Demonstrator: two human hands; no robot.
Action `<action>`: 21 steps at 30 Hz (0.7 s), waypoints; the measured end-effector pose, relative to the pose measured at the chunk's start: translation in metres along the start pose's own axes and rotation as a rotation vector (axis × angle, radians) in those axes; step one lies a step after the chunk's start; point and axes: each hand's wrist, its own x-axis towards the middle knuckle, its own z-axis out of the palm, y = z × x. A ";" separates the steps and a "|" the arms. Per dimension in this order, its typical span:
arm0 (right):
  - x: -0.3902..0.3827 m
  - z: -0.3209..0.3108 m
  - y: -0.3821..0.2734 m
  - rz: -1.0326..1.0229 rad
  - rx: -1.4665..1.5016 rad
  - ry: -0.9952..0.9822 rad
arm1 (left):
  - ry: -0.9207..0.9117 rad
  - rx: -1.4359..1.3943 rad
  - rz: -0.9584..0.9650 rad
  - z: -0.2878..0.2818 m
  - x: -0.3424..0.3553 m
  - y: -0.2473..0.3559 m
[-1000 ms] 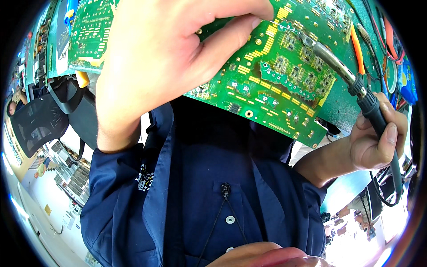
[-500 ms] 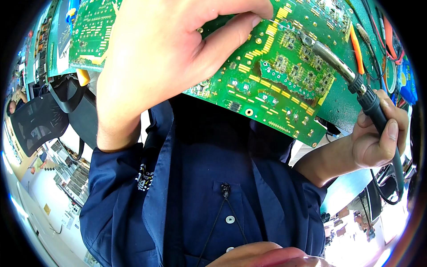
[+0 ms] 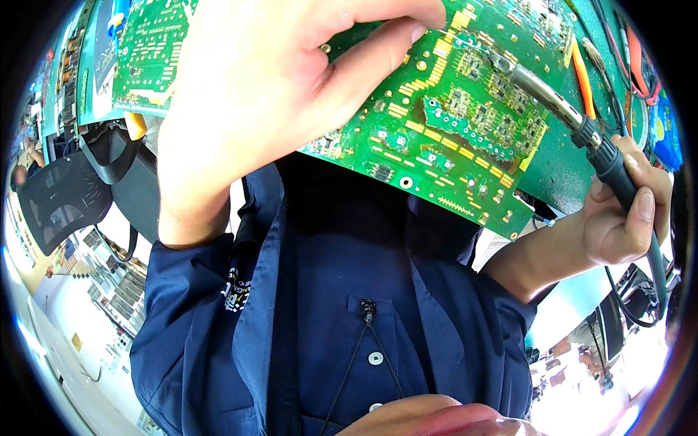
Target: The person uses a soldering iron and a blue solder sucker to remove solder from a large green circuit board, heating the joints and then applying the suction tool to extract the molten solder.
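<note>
The left hand (image 3: 269, 94) holds a big green circuit board (image 3: 451, 123) from above, with its fingers pressed on the board. The right hand (image 3: 618, 211) grips the black handle of a soldering iron (image 3: 582, 131). The iron's metal tip lies on the board near the left fingertips. A second green board (image 3: 149, 58) sits far left. The tabletop (image 3: 560, 174) is green. The person wears a dark blue shirt (image 3: 334, 305).

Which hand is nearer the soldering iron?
Right. The right hand grips the soldering iron by its black handle; the left hand is apart from it, pressing on the green circuit board.
</note>
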 end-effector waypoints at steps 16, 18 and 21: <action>0.002 -0.009 0.017 -0.001 0.136 -0.086 | 0.005 -0.010 0.012 0.002 0.002 -0.002; 0.003 -0.010 0.018 -0.005 0.151 -0.096 | -0.005 -0.009 0.018 0.000 0.006 0.003; 0.003 -0.010 0.019 -0.017 0.178 -0.112 | -0.016 0.004 0.014 -0.001 0.007 0.005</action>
